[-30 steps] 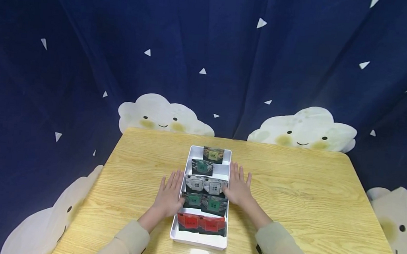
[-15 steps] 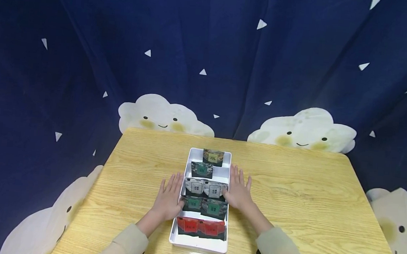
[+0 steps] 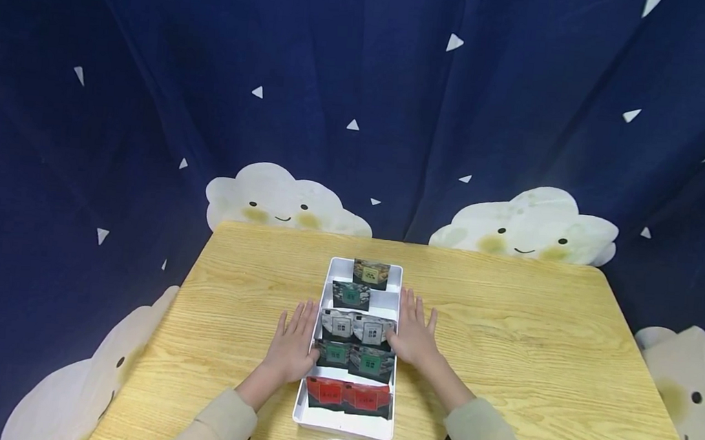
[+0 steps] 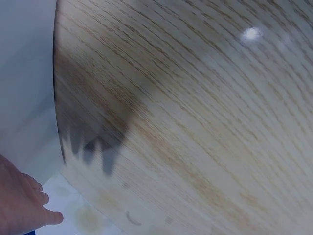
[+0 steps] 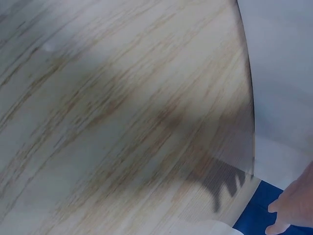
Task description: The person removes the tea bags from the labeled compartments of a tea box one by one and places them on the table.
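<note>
Head: tray slightly nearer than before

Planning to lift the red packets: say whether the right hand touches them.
Apart: the head view shows the right hand farther up the tray, a plain gap from the red packets.

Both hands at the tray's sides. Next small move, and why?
Probably a gentle, even nudge of the white tray, with left hand and right hand in step. They lie along its opposite long sides, fingers extended, thumbs at the rim, so balanced pressure looks available; the packets inside sit in rows that an uneven shove might disturb.
</note>
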`<state>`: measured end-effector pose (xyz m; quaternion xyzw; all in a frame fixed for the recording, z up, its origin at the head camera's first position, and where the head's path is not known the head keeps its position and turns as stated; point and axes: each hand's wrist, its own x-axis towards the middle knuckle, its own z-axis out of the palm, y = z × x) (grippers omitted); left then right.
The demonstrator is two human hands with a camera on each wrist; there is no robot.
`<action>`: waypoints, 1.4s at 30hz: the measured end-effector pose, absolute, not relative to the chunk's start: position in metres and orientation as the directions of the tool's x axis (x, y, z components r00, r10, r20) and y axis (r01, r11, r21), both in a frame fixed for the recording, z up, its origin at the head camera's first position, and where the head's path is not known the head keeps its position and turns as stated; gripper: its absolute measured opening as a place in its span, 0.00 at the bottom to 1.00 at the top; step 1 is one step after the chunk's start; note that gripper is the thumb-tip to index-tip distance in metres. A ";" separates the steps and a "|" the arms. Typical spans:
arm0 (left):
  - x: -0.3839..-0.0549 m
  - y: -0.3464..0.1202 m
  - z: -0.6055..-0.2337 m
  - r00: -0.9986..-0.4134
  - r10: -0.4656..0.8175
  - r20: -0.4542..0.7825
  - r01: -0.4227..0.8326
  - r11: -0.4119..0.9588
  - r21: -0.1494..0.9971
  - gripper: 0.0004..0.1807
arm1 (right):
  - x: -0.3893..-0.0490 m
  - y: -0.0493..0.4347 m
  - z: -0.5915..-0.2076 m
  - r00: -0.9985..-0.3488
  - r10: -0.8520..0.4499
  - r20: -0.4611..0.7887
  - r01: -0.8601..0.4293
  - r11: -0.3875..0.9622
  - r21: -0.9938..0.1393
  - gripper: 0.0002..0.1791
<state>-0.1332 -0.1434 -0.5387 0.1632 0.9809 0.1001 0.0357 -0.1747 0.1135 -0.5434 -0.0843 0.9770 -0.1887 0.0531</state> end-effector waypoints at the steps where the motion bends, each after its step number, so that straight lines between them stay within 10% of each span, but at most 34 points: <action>1: -0.133 -0.143 -0.539 -0.944 0.327 -0.035 0.313 0.927 0.208 0.43 | -0.175 0.114 -0.544 -0.980 -0.183 -0.074 -0.143 0.915 -0.378 0.48; 21: -0.133 -0.143 -0.540 -0.951 0.308 -0.039 0.297 0.939 0.170 0.43 | -0.164 0.117 -0.526 -0.980 -0.098 -0.173 0.008 0.849 -0.528 0.50; 29: -0.132 -0.142 -0.539 -0.951 0.307 -0.041 0.295 0.937 0.187 0.43 | -0.144 0.112 -0.509 -0.988 -0.008 0.153 -0.104 0.767 -0.633 0.37; 42: -0.132 -0.142 -0.540 -0.952 0.303 -0.048 0.288 0.936 0.202 0.43 | -0.116 0.115 -0.513 -0.845 -0.300 0.443 -0.483 0.784 -0.390 0.20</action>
